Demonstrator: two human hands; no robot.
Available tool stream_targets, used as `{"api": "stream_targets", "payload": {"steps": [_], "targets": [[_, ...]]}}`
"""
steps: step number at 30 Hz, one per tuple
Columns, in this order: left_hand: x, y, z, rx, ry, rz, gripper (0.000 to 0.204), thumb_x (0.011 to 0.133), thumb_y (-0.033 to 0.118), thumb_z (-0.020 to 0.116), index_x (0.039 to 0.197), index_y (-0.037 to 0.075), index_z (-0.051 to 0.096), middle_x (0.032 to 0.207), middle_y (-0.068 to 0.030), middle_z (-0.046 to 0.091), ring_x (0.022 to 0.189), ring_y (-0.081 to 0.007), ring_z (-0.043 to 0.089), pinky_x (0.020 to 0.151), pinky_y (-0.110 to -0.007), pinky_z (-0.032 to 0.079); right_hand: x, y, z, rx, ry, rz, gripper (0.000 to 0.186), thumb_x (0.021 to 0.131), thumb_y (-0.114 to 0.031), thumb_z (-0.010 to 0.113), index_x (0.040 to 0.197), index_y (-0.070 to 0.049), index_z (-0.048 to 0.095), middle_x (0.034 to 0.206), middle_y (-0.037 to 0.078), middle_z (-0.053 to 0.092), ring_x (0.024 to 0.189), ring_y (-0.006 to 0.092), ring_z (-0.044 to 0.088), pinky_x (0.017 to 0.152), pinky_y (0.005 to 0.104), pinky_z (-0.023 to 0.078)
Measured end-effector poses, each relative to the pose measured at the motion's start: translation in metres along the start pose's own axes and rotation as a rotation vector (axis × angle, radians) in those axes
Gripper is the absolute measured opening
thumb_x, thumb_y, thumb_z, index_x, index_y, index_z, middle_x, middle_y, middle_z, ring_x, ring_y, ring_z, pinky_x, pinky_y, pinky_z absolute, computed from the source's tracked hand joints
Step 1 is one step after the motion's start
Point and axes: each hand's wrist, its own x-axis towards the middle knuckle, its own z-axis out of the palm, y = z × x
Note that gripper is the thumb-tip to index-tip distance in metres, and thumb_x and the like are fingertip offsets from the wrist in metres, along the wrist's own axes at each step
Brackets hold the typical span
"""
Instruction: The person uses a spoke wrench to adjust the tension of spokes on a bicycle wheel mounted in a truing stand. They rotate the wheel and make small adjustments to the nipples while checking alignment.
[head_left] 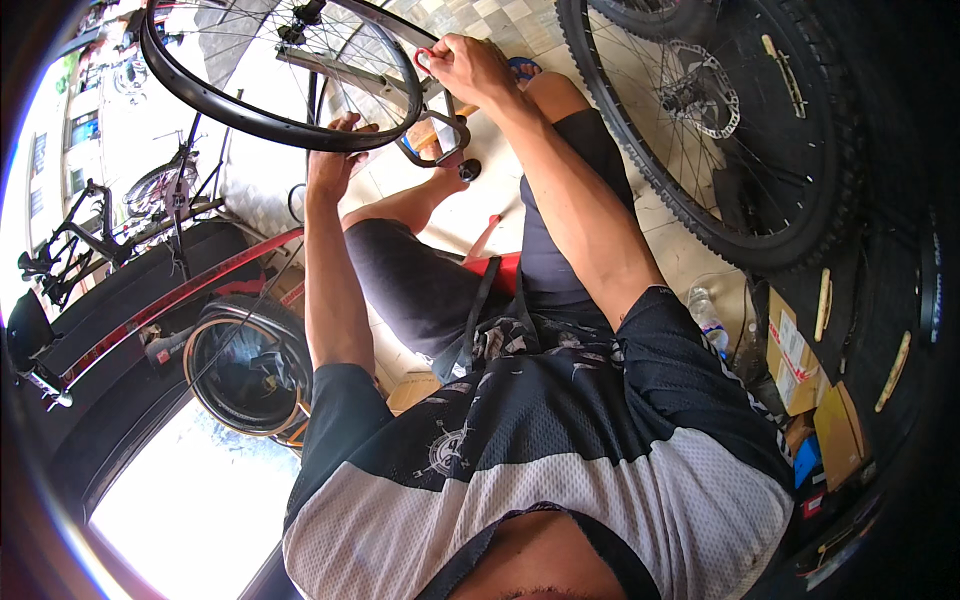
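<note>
A bicycle wheel without a tyre, with a black rim [270, 127] and thin spokes, sits tilted in a grey metal truing stand [340, 72] in front of me. My left hand [338, 160] is closed around the near lower side of the rim, its fingertips showing inside the wheel. At the rim's right side my right hand [468, 70] is closed on a small red spoke wrench [423, 62]. Part of the wrench is hidden by the fingers. The wheel's black hub [308, 12] is near the upper edge of the view.
On the right stands a large wheel with a knobby tyre [640, 170] and a disc rotor [705, 90]. To the left are a red bicycle frame [170, 300] and a tan-walled tyre [207, 385]. Cardboard boxes [795, 360] and a plastic bottle [707, 315] lie at lower right.
</note>
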Motion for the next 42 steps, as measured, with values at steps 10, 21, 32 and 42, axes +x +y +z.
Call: {"api": "stream_targets", "payload": {"steps": [10,21,32,42], "targets": [[-0.021,0.086,-0.053,-0.009,0.032,0.195,0.046,0.104,0.034,0.045,0.113,-0.005,0.066,0.11,-0.0189,0.071,0.108,-0.0278,0.066,0.095,-0.041,0.05,0.002,0.001,0.005,0.013,-0.032,0.069,0.027,0.086,-0.033,0.066,0.096,-0.009,0.073,0.091,0.013,0.075,0.088,0.0327,0.072,0.083,0.0443,0.054],[-0.018,0.161,-0.066,-0.153,0.181,0.369,0.04,0.108,0.034,0.045,0.121,-0.001,0.058,0.119,-0.0187,0.066,0.115,-0.0305,0.061,0.1,-0.046,0.049,-0.001,-0.004,-0.001,-0.016,-0.04,0.051,0.03,0.09,-0.031,0.065,0.103,-0.005,0.072,0.096,0.014,0.076,0.089,0.0279,0.073,0.081,0.0389,0.056],[-0.006,0.052,-0.038,-0.068,0.047,0.089,0.047,0.105,0.038,0.051,0.105,-0.007,0.068,0.093,-0.0155,0.073,0.088,-0.0234,0.068,0.077,-0.036,0.051,0.0,-0.002,0.002,-0.03,-0.031,0.052,0.029,0.089,-0.034,0.066,0.099,-0.007,0.072,0.087,0.011,0.075,0.081,0.0275,0.072,0.076,0.0396,0.055],[0.019,-0.026,0.002,-0.087,0.054,-0.177,0.077,0.099,0.07,0.036,0.126,0.002,0.06,0.117,-0.0132,0.071,0.102,-0.0175,0.064,0.078,-0.03,0.042,0.001,0.001,0.007,-0.024,-0.039,0.024,0.03,0.089,-0.035,0.067,0.098,-0.006,0.072,0.089,0.012,0.075,0.082,0.0274,0.072,0.077,0.04,0.056]]}}
